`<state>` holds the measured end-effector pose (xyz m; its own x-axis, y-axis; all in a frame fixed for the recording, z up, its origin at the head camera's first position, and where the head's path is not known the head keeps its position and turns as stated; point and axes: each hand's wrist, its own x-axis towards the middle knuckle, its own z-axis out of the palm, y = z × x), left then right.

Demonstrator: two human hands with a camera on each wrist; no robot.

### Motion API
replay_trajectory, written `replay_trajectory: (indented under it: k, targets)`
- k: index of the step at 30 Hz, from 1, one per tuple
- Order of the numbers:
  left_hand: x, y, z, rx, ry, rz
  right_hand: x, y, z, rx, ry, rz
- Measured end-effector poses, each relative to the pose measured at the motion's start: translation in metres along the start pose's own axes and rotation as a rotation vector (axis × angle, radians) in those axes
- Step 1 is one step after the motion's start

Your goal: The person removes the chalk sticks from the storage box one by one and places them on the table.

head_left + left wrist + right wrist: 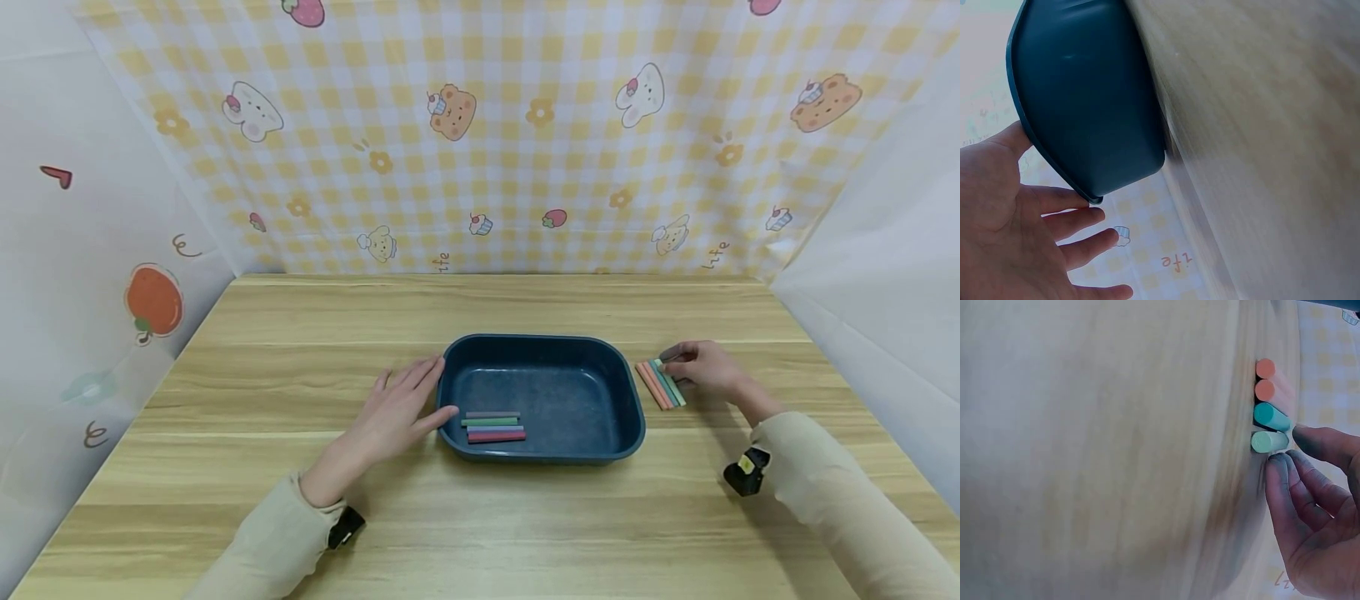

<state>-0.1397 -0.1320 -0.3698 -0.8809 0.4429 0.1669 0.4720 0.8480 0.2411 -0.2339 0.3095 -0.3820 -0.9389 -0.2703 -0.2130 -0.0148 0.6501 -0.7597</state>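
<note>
My left hand (pixel 397 412) rests with spread fingers against the left end of a dark blue tray (pixel 540 337). In the left wrist view its thumb and forefinger touch the rim of the tray (pixel 1085 100). My right hand (pixel 708 368) is right of the tray, its thumb and fingertips at the far end of a light green chalk stick (pixel 1261 442), which it pinches. Beside that stick lie a teal chalk (pixel 1264 414) and two orange chalks (pixel 1265 390), side by side on the table. Dark dust marks the right fingertips.
Inside the tray, near its front left, several chalk sticks lie in parallel, among them a red one (pixel 497 436) and a green one (pixel 489 422). A wooden table (pixel 525 525) carries everything. Behind it hangs a yellow checked cloth (pixel 495 175); white cloth closes both sides.
</note>
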Motion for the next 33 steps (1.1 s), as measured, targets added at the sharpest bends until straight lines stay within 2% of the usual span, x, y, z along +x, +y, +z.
replay_trajectory:
  k: [7, 14, 21, 25, 33]
  targets:
    - [0.000, -0.001, 0.001, 0.000, 0.000, -0.001, -0.002, -0.010, -0.007, -0.062, 0.080, -0.056]
    - [0.000, 0.000, 0.001, -0.001, -0.003, -0.003, -0.001, -0.022, -0.017, -0.016, 0.145, -0.150]
    - [0.000, 0.000, 0.001, -0.004, -0.007, -0.005, 0.000, -0.044, -0.021, 0.014, 0.175, -0.211]
    - [0.000, -0.001, 0.001, -0.002, -0.004, -0.004, 0.000, -0.058, -0.020, 0.027, 0.198, -0.211]
    - [0.000, -0.001, 0.001, -0.007, -0.004, -0.006, 0.003, -0.084, -0.016, 0.021, 0.187, -0.194]
